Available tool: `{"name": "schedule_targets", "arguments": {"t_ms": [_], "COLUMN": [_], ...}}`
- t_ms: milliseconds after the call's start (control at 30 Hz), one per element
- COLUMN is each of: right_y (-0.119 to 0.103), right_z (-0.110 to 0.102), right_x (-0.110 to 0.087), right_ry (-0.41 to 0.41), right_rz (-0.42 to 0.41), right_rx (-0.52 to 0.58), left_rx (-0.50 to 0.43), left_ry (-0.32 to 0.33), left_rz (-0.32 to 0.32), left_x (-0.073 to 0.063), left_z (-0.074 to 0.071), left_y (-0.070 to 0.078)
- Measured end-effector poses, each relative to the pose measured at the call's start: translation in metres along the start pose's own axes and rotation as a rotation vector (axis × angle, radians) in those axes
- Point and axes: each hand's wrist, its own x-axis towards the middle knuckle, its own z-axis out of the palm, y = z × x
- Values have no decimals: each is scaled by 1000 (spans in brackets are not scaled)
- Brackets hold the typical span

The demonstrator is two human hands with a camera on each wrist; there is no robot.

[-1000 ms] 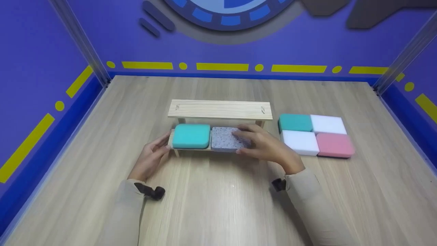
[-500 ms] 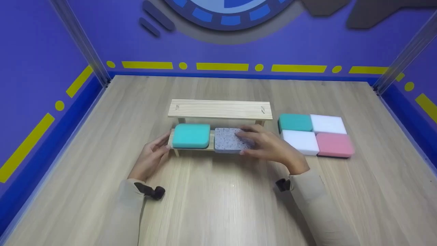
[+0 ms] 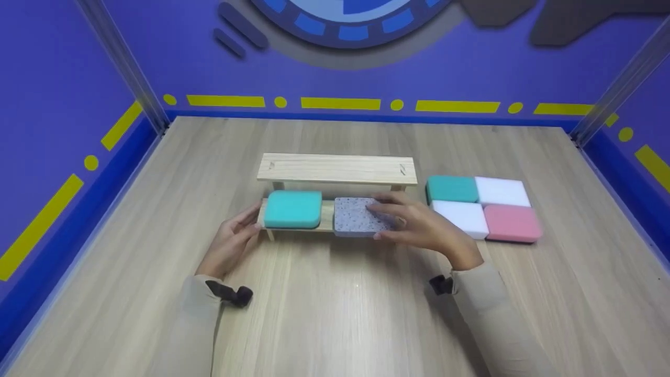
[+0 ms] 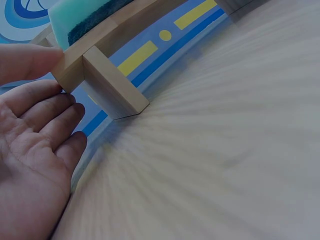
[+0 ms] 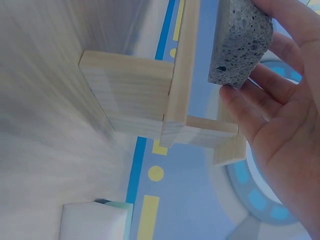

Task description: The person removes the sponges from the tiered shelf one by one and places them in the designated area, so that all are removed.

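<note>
A two-step wooden stand (image 3: 335, 168) sits mid-table. On the left of its lower step (image 3: 327, 214) lies a turquoise sponge (image 3: 293, 208), with a dark scouring layer (image 4: 97, 22) beneath in the left wrist view. My left hand (image 3: 233, 235) pinches that step's left end, thumb on top and index finger below. With my right hand (image 3: 426, 225) I grip a grey speckled, pitted block (image 3: 358, 215) by its right side. In the right wrist view the block (image 5: 242, 42) appears raised off the step, fingertips under its edge. The step's right end is hidden by this hand in the head view.
Right of the stand, a green sponge (image 3: 453, 188), two white sponges (image 3: 502, 191) and a pink sponge (image 3: 513, 222) lie together in a square on the table. Blue walls (image 3: 340, 84) border the tabletop behind and at both sides.
My right hand has shifted right with the grey block, and the gap between it and the turquoise sponge has widened. My left hand stays where it was.
</note>
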Motion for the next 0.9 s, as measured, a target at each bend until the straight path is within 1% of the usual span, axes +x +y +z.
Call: {"name": "schedule_targets", "arguments": {"t_ms": [67, 200, 433, 600, 900], "right_y": [1, 2, 3, 5, 10], "right_z": [-1, -3, -7, -8, -11], "right_x": [-2, -5, -12, -16, -24], "right_ry": [5, 9, 25, 41, 71], "right_rz": [-2, 3, 21, 21, -15], "right_rx": [6, 10, 11, 17, 4], "left_rx": [17, 21, -86, -82, -61], "left_ry": [1, -1, 3, 6, 10], "left_rz": [-2, -3, 15, 13, 5], "left_x": [0, 0, 1, 0, 0], "left_z": [0, 0, 1, 1, 1], "left_y": [0, 0, -2, -2, -1]}}
